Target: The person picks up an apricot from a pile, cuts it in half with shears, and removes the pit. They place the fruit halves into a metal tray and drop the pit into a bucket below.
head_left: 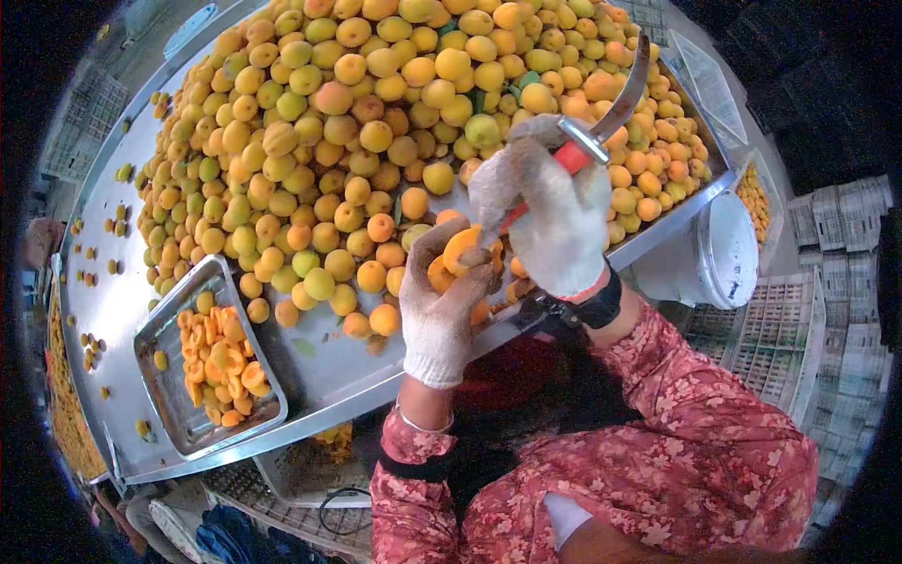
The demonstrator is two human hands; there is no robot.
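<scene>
My left hand (pixel 442 305), in a white glove with stained fingers, is closed around an opened apricot (pixel 458 252) near the table's front edge. My right hand (pixel 550 207), also gloved, is wrapped round the red handle of a curved knife (pixel 627 99). The blade points up and away from the fruit in my left hand. The fingertips of both hands are close together at the apricot. Behind them a large heap of whole yellow and orange apricots (pixel 319 122) covers much of the metal table (pixel 122 310).
A metal tray (pixel 169 414) with apricot halves (pixel 221 362) sits at the left front of the table. Right of the table stand a white bucket (pixel 728 249) and plastic crates (pixel 770 324). Loose apricots lie at the far left, and part of another person (pixel 42 242) shows there.
</scene>
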